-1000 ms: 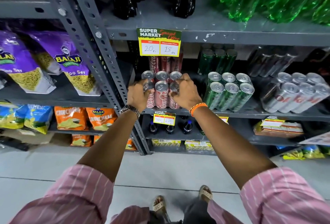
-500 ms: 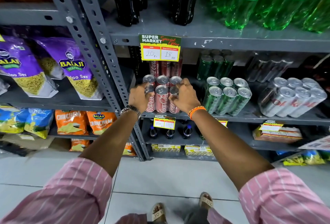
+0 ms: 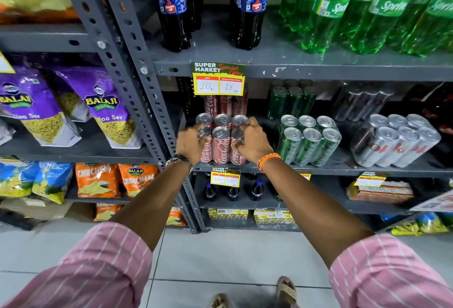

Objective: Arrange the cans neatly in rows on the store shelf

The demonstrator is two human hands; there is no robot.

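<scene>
A block of red cola cans stands on the grey middle shelf, in two rows of three, with taller red cans behind. My left hand clasps the block's left side, fingers over the front left can's top. On the opposite side my right hand presses the right cans, fingers curled over the rim of the front right can. To the right stand green cans in rows and a wrapped pack of silver cans.
A price tag hangs from the shelf above, over the red cans. Dark cola bottles and green bottles fill the top shelf. A slotted grey upright borders the cans on the left, with purple snack bags beyond it.
Both hands stay on the red can block, which has barely shifted. The camera has tipped upward, so the shelves sit lower in view.
</scene>
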